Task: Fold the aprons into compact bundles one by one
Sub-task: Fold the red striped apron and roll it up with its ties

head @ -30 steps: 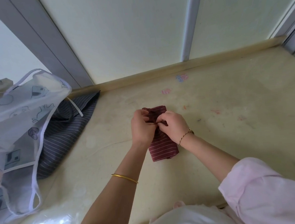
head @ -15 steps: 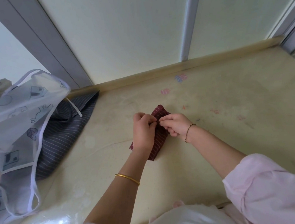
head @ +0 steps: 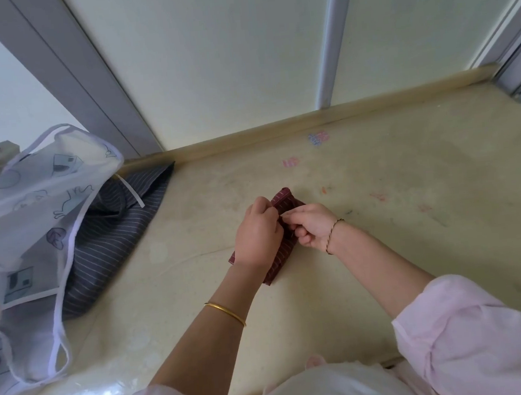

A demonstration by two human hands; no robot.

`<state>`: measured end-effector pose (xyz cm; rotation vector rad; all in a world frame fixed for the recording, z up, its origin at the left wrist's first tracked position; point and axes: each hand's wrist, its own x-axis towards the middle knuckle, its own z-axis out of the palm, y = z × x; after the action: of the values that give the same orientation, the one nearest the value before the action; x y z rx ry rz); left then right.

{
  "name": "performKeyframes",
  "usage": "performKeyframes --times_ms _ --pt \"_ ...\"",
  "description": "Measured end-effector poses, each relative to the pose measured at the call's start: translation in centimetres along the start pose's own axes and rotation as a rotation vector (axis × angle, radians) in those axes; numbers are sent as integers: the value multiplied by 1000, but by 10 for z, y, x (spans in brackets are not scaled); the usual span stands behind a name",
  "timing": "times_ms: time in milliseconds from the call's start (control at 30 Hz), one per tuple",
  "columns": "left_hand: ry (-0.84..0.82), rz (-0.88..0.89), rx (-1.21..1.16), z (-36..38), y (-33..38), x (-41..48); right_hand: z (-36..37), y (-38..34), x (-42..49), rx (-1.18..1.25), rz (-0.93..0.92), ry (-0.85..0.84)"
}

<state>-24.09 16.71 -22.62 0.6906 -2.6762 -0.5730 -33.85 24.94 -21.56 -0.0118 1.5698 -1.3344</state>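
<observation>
Maroon striped apron point(head: 282, 258), already a small bundle, lies mid-table. Left hand point(head: 257, 233) and right hand point(head: 310, 224) both pinch its top, seemingly tucking an end. Next, probably: the grey striped apron point(head: 111, 238) at nine o'clock.

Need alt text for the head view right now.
Both hands, left hand and right hand, pinch a folded maroon striped apron on a cream table. A grey striped apron and a clear printed apron lie left.
</observation>
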Motion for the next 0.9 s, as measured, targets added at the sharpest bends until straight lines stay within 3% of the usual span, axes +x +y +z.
performKeyframes --times_ms 167,333,533,667,767,900 --pt "-47 -91 84 -5 5 7 2 0 -4 -121 -93 41" --pt "-84 -165 161 -11 -6 9 -2 -4 1 -432 -237 247" --pt "-176 -284 117 -6 -22 2 -1 5 5 -570 -264 290" --pt "-267 -335 2 -13 -31 9 -11 5 5 -465 -308 297" --pt "-324 -360 -48 -17 -37 16 -17 5 11 -446 -258 425" --pt "-364 -365 -81 -20 -33 18 -14 3 14 -602 -113 295"
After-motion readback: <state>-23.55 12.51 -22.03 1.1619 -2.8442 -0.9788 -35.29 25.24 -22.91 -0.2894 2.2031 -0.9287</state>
